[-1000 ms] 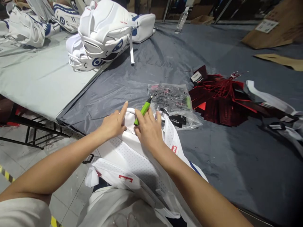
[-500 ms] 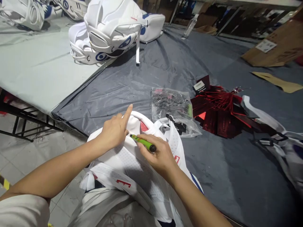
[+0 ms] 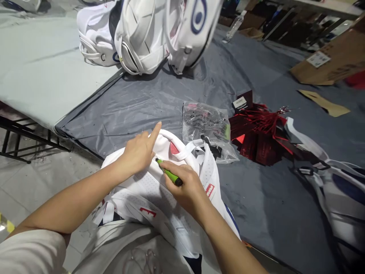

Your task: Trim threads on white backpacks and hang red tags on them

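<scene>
A white backpack (image 3: 159,186) with dotted mesh straps and red labels leans against my body at the table edge. My left hand (image 3: 138,152) rests on its upper rim, index finger stretched forward and the other fingers curled on the fabric. In my right hand (image 3: 185,182) is a green marker (image 3: 170,174) with black ends, gripped between thumb and fingers. Its front end points at the fabric beside my left thumb; whether it touches cannot be made out.
Beyond the backpack lie a clear plastic bag (image 3: 205,121) and a pile of dark red tags (image 3: 259,140). More white backpacks (image 3: 142,38) stand at the back, another bag (image 3: 339,190) at right. A bottle (image 3: 235,26) and a cardboard box (image 3: 327,61) are farther off.
At the back, the white backpacks have shifted, and one is now raised or turned upright on the right. My hands stay nearly in place, with the marker angled slightly more steeply.
</scene>
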`<state>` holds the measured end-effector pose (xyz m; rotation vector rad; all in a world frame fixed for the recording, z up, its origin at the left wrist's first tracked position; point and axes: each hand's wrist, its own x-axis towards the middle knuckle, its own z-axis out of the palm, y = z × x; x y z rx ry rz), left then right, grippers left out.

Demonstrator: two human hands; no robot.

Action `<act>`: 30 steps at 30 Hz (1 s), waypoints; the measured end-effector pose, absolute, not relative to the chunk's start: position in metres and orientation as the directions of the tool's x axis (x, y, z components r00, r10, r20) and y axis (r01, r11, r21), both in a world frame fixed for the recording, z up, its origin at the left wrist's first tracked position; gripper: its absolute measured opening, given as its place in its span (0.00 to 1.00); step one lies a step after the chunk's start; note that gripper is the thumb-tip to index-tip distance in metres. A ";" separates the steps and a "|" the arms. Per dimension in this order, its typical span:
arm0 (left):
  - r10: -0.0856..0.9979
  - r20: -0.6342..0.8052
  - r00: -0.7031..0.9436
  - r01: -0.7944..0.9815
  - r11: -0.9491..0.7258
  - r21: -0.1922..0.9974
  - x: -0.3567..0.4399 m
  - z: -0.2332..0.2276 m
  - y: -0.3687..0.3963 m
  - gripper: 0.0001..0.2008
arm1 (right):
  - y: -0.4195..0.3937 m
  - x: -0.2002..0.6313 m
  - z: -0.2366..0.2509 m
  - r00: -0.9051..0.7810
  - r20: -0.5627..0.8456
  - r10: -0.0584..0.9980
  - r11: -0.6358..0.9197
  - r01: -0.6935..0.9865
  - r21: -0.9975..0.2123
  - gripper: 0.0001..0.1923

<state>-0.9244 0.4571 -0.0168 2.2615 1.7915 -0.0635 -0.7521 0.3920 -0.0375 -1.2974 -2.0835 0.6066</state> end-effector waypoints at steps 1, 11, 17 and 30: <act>0.951 -0.191 0.243 0.962 -0.211 0.173 -0.925 -0.017 0.457 0.47 | 0.392 -0.752 -0.036 -0.333 0.240 0.912 0.406 0.643 -0.649 0.16; 0.952 -0.175 0.252 0.954 -0.215 0.208 -0.928 -0.020 0.457 0.46 | 0.384 -0.764 -0.036 -0.223 0.214 0.951 0.308 0.641 -0.703 0.16; 0.948 -0.186 0.258 0.957 -0.225 0.183 -0.928 -0.018 0.456 0.46 | 0.382 -0.771 -0.033 -0.128 0.132 0.983 0.183 0.609 -0.772 0.15; 0.947 -0.177 0.269 0.955 -0.238 0.176 -0.929 -0.017 0.454 0.45 | 0.376 -0.775 -0.036 0.031 0.076 0.997 0.047 0.548 -0.835 0.14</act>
